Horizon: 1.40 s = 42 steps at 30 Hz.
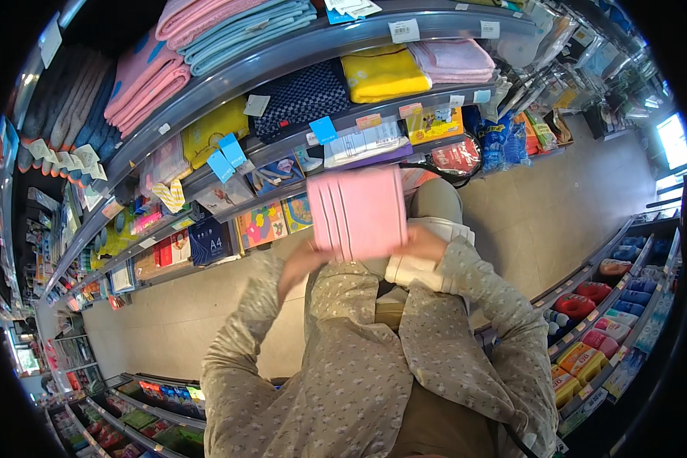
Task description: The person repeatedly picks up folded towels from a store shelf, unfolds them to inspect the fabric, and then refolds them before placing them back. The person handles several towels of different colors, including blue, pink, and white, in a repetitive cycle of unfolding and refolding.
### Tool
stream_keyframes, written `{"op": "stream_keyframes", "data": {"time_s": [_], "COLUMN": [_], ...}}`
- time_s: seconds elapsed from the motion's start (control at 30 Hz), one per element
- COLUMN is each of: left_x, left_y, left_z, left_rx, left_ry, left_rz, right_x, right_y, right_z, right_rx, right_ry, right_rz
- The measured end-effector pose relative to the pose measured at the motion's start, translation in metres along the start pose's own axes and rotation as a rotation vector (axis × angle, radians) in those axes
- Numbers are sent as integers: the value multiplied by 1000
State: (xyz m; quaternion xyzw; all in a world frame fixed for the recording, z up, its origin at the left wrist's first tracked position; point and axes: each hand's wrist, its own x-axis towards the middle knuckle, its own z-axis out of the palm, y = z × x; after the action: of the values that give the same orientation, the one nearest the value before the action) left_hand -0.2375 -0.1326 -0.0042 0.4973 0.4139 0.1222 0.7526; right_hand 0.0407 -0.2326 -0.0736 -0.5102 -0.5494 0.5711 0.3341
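A pink folded towel (356, 215) with several dark stripes is held up between my two hands, in front of the shelves. My left hand (301, 263) grips its lower left corner, and my right hand (426, 244) closes on its lower right edge. Both hands are a little blurred, and some fingers are hidden by the towel. Below the right hand, a white item (420, 273) rests across my lap; its kind is unclear.
Ahead, a shelf unit carries folded pink towels (146, 88), blue towels (244, 38), a yellow towel (385, 74) and a dark checked cloth (301, 103). Notebooks (259, 227) stand lower down. Shelves of bottles (576, 305) stand behind on the right. Tiled floor (553, 198) lies between.
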Motion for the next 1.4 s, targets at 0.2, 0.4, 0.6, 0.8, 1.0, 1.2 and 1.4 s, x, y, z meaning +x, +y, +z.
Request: {"op": "stream_keyframes", "data": {"time_s": [0.2, 0.4, 0.6, 0.8, 1.0, 1.2, 1.4], "left_x": [8, 48, 72, 39, 69, 64, 9], "left_y": [-9, -40, -92, -71, -77, -24, 38], "left_z": [-12, -11, -8, 5, -9, -3, -1], "left_rx": [-611, -221, 131, 111, 116, -253, -538], "left_ry": [-13, 225, 568, 392, 521, 269, 1], "left_rz": [-281, 77, 249, 238, 59, -29, 27], "right_x": [13, 44, 52, 50, 54, 46, 20], "right_y": [-8, 6, 44, 33, 25, -17, -96], "right_z": [6, 22, 43, 41, 39, 27, 7], "right_rx": [522, 444, 385, 111, 253, 782, 485], "right_ry": [110, 461, 695, 709, 822, 435, 310], "right_rz": [484, 286, 279, 361, 426, 366, -159]}}
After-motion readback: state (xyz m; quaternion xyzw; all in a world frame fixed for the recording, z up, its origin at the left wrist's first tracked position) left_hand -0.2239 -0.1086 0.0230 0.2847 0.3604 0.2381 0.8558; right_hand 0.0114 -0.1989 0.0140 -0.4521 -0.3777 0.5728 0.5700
